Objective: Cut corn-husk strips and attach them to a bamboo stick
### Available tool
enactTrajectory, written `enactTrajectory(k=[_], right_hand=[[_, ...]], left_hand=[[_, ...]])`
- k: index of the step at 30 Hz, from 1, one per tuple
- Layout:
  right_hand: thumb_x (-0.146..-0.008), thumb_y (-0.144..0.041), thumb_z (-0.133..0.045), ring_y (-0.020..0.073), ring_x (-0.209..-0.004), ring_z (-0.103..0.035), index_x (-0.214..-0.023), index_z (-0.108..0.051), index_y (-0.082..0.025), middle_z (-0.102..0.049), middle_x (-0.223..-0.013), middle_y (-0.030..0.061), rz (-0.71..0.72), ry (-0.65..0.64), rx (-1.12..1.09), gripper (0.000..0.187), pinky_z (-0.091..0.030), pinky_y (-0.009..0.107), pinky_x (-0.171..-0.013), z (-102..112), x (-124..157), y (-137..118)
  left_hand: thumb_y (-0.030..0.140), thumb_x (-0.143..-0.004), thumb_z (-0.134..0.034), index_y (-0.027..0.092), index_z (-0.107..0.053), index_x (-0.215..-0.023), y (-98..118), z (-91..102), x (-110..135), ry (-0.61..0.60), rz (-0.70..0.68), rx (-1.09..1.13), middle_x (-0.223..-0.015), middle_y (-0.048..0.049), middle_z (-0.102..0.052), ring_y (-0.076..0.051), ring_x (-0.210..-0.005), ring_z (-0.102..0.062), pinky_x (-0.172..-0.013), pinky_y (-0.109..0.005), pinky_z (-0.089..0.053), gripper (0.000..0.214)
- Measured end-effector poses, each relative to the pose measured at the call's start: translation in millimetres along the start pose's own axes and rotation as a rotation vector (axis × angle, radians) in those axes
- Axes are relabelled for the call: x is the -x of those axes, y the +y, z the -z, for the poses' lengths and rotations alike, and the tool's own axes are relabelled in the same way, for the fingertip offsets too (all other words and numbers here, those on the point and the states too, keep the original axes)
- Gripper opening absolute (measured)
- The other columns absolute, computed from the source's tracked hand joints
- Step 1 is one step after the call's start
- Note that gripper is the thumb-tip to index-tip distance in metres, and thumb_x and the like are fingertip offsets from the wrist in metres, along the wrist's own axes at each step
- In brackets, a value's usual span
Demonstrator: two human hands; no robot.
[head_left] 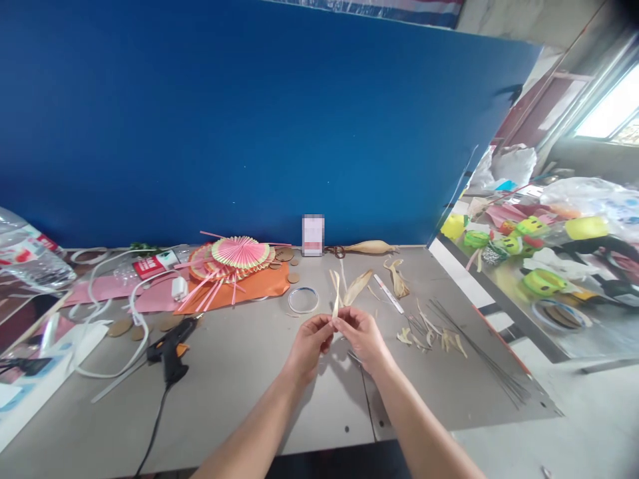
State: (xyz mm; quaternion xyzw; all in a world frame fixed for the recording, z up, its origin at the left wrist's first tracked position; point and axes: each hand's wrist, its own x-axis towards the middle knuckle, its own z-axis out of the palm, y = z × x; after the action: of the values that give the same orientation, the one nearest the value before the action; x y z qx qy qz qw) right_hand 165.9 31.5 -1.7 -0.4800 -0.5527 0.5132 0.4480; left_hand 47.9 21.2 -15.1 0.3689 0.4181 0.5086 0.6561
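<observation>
A pale, narrow strip of dried husk (336, 293) is held upright above the middle of the surface (239, 399), well back from its front edge. Its lower end is pinched between the closed fingers of the left hand (312, 342) and the right hand (360, 336), which are set close together; the upper end is gripped by nothing. Such brittle-looking material is probably best handled with light, even pressure, the base steadied by one hand while any turning or smoothing is done by the other, so that splitting is avoided. Beyond the hands, toward the back edge, a broader husk piece (358, 287) and a white pen (388, 294) are laid. Toward the right edge, husk scraps (446, 340) and thin wires (479, 352) are strewn. Toward the left edge, a black glue gun (172, 352) is rested, with pleated paper fans (239, 253) stacked near the back edge.
</observation>
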Motion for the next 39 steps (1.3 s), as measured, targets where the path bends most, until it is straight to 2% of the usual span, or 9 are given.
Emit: enactTrajectory(k=[3, 9, 19, 28, 39], right_hand=[[-0.065, -0.030, -0.058, 0.0094, -0.053, -0.047, -0.067, -0.054, -0.015, -0.053, -0.056, -0.0024, -0.019, 0.054, -0.029, 0.016, -0.037, 0.022, -0.052, -6.0, -1.7, 1.8], [-0.062, -0.026, -0.056, 0.0079, -0.046, -0.043, -0.061, -0.053, -0.015, -0.049, -0.049, -0.0045, -0.037, 0.132, -0.070, 0.011, -0.032, 0.020, -0.045, -10.9, -7.0, 6.3], [-0.062, -0.025, -0.056, 0.0063, -0.043, -0.036, -0.060, -0.053, -0.016, -0.046, -0.047, -0.0059, 0.005, 0.294, -0.112, 0.009, -0.028, 0.020, -0.044, -4.6, -29.3, 5.4], [-0.061, -0.025, -0.057, 0.0051, -0.039, -0.032, -0.058, -0.051, -0.016, -0.043, -0.045, -0.0072, 0.003, 0.343, -0.218, 0.011, -0.025, 0.020, -0.040, -8.1, -42.9, -5.5], [-0.062, -0.025, -0.058, 0.0038, -0.037, -0.029, -0.061, -0.050, -0.017, -0.039, -0.045, -0.0085, -0.019, 0.336, -0.354, 0.012, -0.023, 0.018, -0.038, -1.7, -43.3, 7.1]], left_hand=[[0.040, -0.063, -0.061, 0.014, -0.055, -0.067, -2.8, 2.5, 2.6, -0.001, -0.003, -0.054, -0.053, 0.0050, -0.042, -0.004, -0.043, -0.031, -0.041, -0.018, -0.023, 0.027], [0.039, -0.063, -0.061, 0.014, -0.051, -0.063, -11.2, 5.6, 3.4, 0.084, -0.067, -0.185, -0.051, 0.0057, -0.043, -0.004, -0.041, -0.031, -0.040, -0.018, -0.023, 0.027], [0.035, -0.063, -0.061, 0.015, -0.048, -0.063, -14.0, -2.7, 11.5, 0.110, -0.024, -0.118, -0.051, 0.0056, -0.043, -0.004, -0.040, -0.030, -0.039, -0.019, -0.022, 0.024], [0.034, -0.068, -0.057, 0.015, -0.046, -0.062, -16.2, -2.9, 20.6, 0.123, -0.036, -0.119, -0.051, 0.0063, -0.039, -0.003, -0.041, -0.028, -0.039, -0.018, -0.021, 0.023], [0.036, -0.070, -0.055, 0.016, -0.046, -0.063, -24.5, -4.5, 37.5, 0.114, 0.022, -0.163, -0.050, 0.0068, -0.036, -0.003, -0.040, -0.027, -0.039, -0.018, -0.021, 0.024]])
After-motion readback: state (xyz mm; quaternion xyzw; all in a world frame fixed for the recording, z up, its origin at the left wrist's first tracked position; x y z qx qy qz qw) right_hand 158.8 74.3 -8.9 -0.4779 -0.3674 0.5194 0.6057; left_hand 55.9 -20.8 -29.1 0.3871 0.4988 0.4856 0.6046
